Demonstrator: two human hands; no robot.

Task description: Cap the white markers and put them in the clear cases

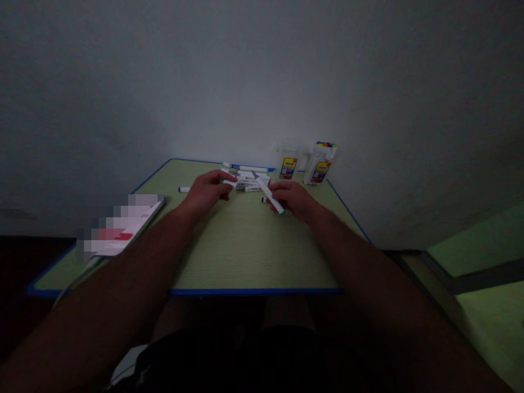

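I see the right hand (295, 198) closed on a white marker (270, 195), which slants from far left, by the marker pile (252, 184), to near right; the left hand (208, 188), fingers curled, is at the pile's left side, its hold unclear to me

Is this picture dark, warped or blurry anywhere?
Head view: dim light leaves the black cloth on the lap nearly featureless; head view: the bare right forearm looks stretched toward the corner; head view: small print on the left clear plastic, yellow-labelled case is too soft to read; head view: blocky squares hide part of the pale, flat object with a red mark.
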